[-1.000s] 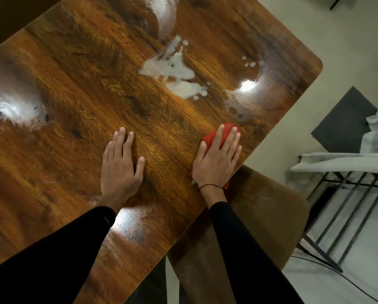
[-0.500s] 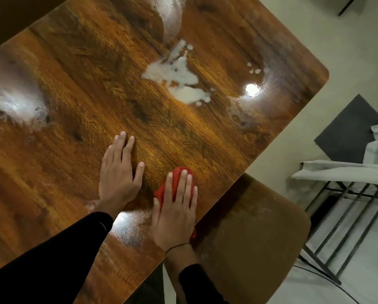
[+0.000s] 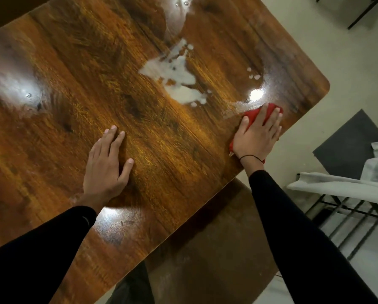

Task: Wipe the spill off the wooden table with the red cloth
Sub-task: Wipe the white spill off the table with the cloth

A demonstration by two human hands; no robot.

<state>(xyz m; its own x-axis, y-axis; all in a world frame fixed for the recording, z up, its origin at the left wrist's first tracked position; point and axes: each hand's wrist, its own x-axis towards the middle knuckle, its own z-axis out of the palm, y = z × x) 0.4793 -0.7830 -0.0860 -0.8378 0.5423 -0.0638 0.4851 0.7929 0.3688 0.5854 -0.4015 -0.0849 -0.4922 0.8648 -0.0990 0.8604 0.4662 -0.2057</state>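
Note:
The wooden table [image 3: 96, 84] fills most of the view, glossy and wet in patches. A white spill [image 3: 177, 73] lies in its far middle, with small droplets [image 3: 255, 75] and a wet smear [image 3: 238, 105] to the right of it. My right hand [image 3: 257, 137] presses flat on the red cloth [image 3: 255, 116] near the table's right edge, just below the smear and the bright glare. The cloth shows past my fingertips and by my wrist. My left hand [image 3: 107, 165] rests flat on the bare wood, fingers apart, holding nothing.
A brown chair seat [image 3: 216, 249] sits under the table's near right edge. To the right stand a dark metal rack [image 3: 348, 216] with white sheets [image 3: 337, 185] over it and a dark grey mat [image 3: 350, 145] on the pale floor.
My right hand has slid the red cloth from near my left hand out to the right and farther up the table, next to the wet smear. My left hand has stayed put.

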